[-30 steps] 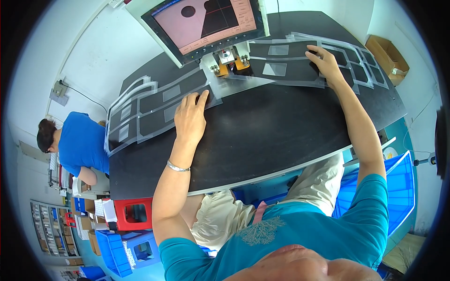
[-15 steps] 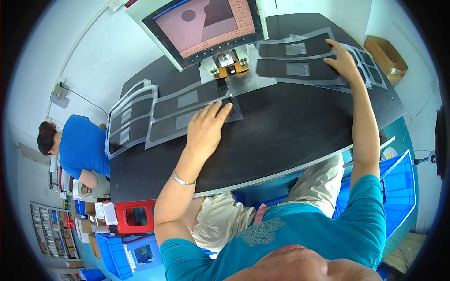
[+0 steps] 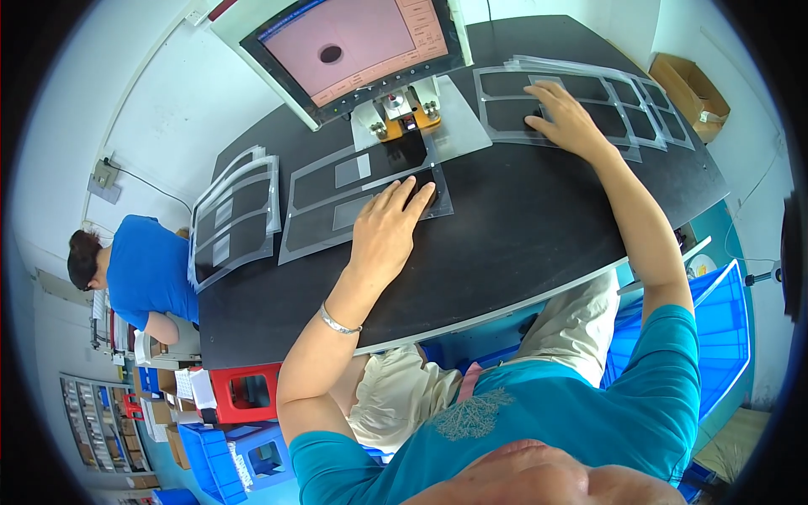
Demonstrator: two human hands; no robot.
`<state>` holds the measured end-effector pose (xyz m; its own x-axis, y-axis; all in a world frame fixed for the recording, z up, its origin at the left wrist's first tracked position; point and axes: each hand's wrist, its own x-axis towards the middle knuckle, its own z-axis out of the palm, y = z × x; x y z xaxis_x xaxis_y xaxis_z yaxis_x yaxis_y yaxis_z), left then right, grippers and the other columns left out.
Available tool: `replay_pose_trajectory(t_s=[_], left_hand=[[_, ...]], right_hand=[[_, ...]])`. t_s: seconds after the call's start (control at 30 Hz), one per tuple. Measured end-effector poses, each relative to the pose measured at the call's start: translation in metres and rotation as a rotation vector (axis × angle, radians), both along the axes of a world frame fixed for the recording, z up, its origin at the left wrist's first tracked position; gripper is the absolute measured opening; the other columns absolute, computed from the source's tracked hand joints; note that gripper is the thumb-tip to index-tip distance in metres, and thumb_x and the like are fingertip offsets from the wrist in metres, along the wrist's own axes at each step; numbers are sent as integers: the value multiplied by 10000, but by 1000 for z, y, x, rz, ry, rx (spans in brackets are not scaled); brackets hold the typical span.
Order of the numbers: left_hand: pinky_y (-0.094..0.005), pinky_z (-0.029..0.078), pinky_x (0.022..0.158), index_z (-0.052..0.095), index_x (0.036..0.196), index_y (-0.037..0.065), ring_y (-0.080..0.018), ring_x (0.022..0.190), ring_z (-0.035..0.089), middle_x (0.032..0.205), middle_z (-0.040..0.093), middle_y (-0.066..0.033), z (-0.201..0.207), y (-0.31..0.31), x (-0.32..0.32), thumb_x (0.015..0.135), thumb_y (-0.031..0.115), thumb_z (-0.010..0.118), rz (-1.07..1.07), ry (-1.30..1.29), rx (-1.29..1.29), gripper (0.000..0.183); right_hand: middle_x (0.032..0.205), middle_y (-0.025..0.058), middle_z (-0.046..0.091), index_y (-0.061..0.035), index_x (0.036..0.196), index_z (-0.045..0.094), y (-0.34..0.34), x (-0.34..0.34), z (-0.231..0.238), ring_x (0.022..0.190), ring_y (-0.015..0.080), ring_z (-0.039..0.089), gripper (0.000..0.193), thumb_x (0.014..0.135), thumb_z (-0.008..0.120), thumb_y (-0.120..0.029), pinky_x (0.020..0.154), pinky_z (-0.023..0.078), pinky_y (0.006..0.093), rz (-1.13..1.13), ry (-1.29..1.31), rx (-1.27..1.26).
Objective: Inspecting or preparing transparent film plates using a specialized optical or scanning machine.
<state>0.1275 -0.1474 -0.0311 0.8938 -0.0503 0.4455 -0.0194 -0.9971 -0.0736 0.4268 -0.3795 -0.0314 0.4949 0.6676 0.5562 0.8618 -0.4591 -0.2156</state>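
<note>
My left hand (image 3: 383, 231) lies flat, fingers stretched out, on the near right part of a clear-edged sheet with dark panels (image 3: 316, 220). That sheet's far right end reaches under the small orange-based machine (image 3: 410, 126). My right hand (image 3: 566, 124) is open, thumb apart from the fingers, over a pile of similar sheets (image 3: 627, 126) on the right; whether its fingertips press on the top one I cannot tell. A monitor (image 3: 353, 46) above the machine shows a dark round spot on a pink field.
More sheets (image 3: 244, 198) lie stacked at the left of the black table (image 3: 505, 227). A metal plate (image 3: 463, 126) extends right of the machine. A cardboard box (image 3: 690, 93) stands beyond the right edge. At left, a person in blue (image 3: 147, 261) bends down near a red stool (image 3: 244, 391).
The sheet under my left hand has shifted right, apart from the left stack. My right hand has moved left across its pile. On the monitor, the dark side area is gone and the spot sits lower.
</note>
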Motion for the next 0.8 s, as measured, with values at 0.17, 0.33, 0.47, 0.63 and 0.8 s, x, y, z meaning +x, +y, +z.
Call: replay_pose_trajectory(t_s=[0.17,0.33,0.47,0.63,0.8], left_hand=[[-428,504,1018,597,1366,165,-315,1246,589,1350,619,-117,0,-1,-1,918,30,576,-2,16,-29,468],[-427,487,1051,620,1333,115,-318,1253,582,1360,599,-152,12,-5,-8,925,40,625,-89,-20,-106,415],[-428,489,1054,628,1321,117,-318,1256,583,1356,608,-137,11,1,-12,912,23,616,-126,64,-149,421],[-422,508,1018,638,1309,125,-306,1245,594,1351,623,-96,1,5,-2,952,39,553,-77,41,-46,378],[-432,480,1052,584,1374,118,-311,1291,554,1390,595,-113,-5,12,27,983,105,553,15,50,-35,393]], right_hand=[[1366,175,579,-49,1348,573,-12,3,7,1288,358,530,508,924,670,-313,1086,426,424,-73,141,-197],[1322,172,618,-28,1286,614,-26,10,10,1262,341,553,474,921,669,-326,1085,427,411,13,188,-220],[1325,172,618,-26,1279,618,-25,10,10,1264,342,551,467,922,667,-322,1092,422,417,21,200,-223],[1338,167,614,-21,1260,627,-26,8,13,1269,339,549,449,924,668,-315,1099,416,422,27,191,-221],[1332,166,618,-20,1262,628,-25,10,13,1265,335,553,447,921,672,-306,1099,416,417,26,205,-221]])
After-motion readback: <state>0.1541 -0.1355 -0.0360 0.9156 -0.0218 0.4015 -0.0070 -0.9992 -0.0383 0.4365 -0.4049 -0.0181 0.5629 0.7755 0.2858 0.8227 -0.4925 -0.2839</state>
